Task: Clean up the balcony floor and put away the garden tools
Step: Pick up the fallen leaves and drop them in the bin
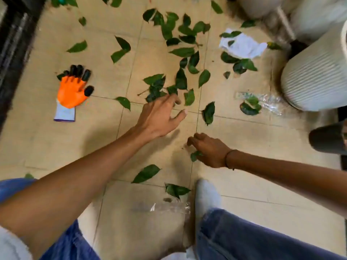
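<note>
Head view: left hand (159, 117) fingers spread over leaves (155, 89); right hand (208, 149) curled round a leaf (195, 156).

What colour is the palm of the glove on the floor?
Orange, with black fingertips; the glove shows in the head view.

Ribbed white planter (315, 79): at floor's right edge. Grey slipper (328, 137): right edge, nearer than the planter. White sock (205, 197) and blue jeans (253, 239): near edge.
</note>
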